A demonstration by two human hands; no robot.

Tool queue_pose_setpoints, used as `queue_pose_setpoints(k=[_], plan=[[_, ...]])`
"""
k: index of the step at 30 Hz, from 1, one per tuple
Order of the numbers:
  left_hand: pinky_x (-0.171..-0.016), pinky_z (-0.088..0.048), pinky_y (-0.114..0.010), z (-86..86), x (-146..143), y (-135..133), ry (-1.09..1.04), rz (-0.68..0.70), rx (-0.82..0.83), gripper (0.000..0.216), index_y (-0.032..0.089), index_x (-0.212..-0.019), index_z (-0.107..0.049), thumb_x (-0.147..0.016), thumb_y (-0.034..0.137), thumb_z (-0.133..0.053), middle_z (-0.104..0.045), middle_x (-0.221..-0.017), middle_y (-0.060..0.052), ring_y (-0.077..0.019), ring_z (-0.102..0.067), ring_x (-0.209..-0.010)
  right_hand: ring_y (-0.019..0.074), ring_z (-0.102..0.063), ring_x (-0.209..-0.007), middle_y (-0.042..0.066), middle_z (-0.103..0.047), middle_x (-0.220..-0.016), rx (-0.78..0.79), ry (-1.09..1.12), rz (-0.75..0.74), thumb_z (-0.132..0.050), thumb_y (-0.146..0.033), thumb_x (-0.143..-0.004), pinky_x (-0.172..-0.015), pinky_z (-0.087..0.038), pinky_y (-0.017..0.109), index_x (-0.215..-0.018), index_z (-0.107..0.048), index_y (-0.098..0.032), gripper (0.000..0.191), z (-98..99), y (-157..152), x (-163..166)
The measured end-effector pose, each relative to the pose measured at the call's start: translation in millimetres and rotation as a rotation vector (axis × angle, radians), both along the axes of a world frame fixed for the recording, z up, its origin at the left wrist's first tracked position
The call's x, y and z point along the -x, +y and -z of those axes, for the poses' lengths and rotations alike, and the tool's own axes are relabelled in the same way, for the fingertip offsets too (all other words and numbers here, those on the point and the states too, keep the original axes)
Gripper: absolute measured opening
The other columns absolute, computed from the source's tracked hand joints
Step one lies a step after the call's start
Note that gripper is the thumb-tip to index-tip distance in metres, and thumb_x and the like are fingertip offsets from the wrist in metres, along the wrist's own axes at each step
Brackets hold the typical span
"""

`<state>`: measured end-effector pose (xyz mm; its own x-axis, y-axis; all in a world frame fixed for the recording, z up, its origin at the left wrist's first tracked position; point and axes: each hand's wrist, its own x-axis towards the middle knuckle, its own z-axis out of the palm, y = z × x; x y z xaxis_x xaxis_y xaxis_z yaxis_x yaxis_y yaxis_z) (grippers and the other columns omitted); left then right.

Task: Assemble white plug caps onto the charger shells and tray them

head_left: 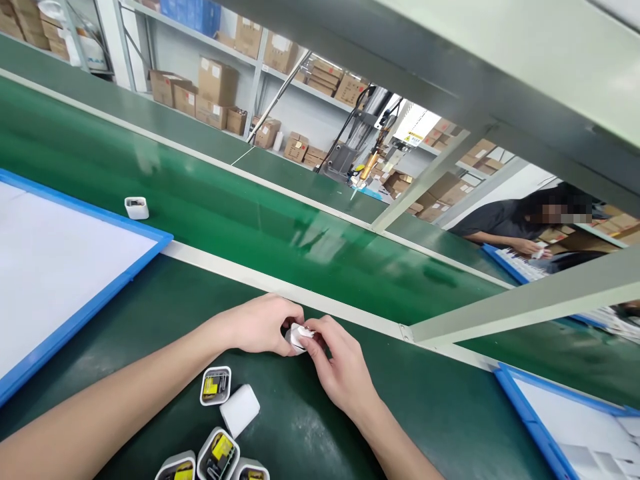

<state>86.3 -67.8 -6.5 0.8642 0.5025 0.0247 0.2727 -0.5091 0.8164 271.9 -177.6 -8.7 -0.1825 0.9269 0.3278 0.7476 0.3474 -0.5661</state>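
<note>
Now the white casing (299, 335) sits between my left hand (265, 324), fingers around its left, and right hand (341, 360), pinching its right.

Room light here is bright, white and diffuse. Pale glare streaks the belt (260, 230); a soft shadow darkens the bench (310, 427) beneath the right hand (343, 363). The near beam (550, 73) blurs; coarse pixels partly mask a person (493, 217).
</note>
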Motion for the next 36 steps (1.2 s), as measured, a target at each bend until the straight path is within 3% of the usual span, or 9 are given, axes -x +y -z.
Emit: queue_pose_setpoints(k=[5,13,23,28,32,36], plan=[[-0.061,-0.04,-0.024,-0.3,-0.9,0.4,-0.012,-0.007,0.044,0.02,0.02,-0.084,-0.067,-0.069,0.031,-0.074,-0.07,-0.08,0.0,-0.0175,-0.062,-0.073,0.0202,-0.054,-0.074,0.004,-0.057,-0.085,-0.07,-0.148,-0.022,-0.049,-0.023,-0.106,-0.066,-0.039,0.032,-0.104,-0.057,-0.021,0.009,-11.2,-1.7,-0.2],[-0.059,-0.039,-0.023,4.8,-2.2,1.1,-0.058,-0.021,0.016,0.018,0.019,-0.081,-0.067,-0.067,0.03,-0.073,-0.068,-0.076,0.002,-0.0149,-0.06,-0.069,0.0203,-0.051,-0.074,0.004,-0.057,-0.086,-0.007,-0.295,-0.035,-0.044,-0.022,-0.107,-0.065,-0.035,0.031,-0.101,-0.054,-0.021,0.012,-12.6,1.4,4.0],[-0.057,-0.037,-0.023,3.3,-2.3,2.6,-0.069,-0.026,0.087,0.023,0.018,-0.08,-0.069,-0.063,0.029,-0.08,-0.065,-0.07,0.004,-0.0134,-0.058,-0.065,0.019,-0.044,-0.07,0.002,-0.05,-0.078,-0.07,-0.325,0.021,-0.04,-0.018,-0.106,-0.062,-0.029,0.03,-0.084,-0.042,-0.021,0.023,-0.3,-2.1,7.9],[-0.061,-0.04,-0.023,8.1,-4.9,4.4,-0.054,-0.02,0.148,0.028,0.02,-0.086,-0.069,-0.064,0.031,-0.081,-0.066,-0.076,0.003,-0.016,-0.061,-0.072,0.02,-0.049,-0.073,0.004,-0.054,-0.083,-0.053,-0.193,0.057,-0.039,-0.022,-0.106,-0.066,-0.034,0.031,-0.088,-0.046,-0.021,0.02,9.2,-1.3,9.8],[-0.071,-0.045,-0.028,15.6,-4.8,-5.9,-0.041,0.0,0.048,0.035,0.019,-0.102,-0.066,-0.069,0.029,-0.073,-0.065,-0.097,-0.002,-0.0196,-0.06,-0.082,0.0179,-0.056,-0.07,0.003,-0.06,-0.082,-0.003,-0.161,0.192,-0.043,-0.028,-0.105,-0.064,-0.042,0.027,-0.093,-0.051,-0.021,0.016,11.4,-8.5,3.5],[-0.083,-0.049,-0.033,22.8,4.0,-1.3,0.042,0.044,0.105,0.062,0.019,-0.129,-0.056,-0.073,0.043,-0.069,-0.062,-0.108,-0.006,-0.0223,-0.062,-0.089,0.0157,-0.058,-0.063,-0.002,-0.062,-0.074,0.038,-0.204,0.513,-0.053,-0.034,-0.102,-0.06,-0.046,0.024,-0.097,-0.056,-0.021,0.014,-11.0,-34.4,-51.5]])
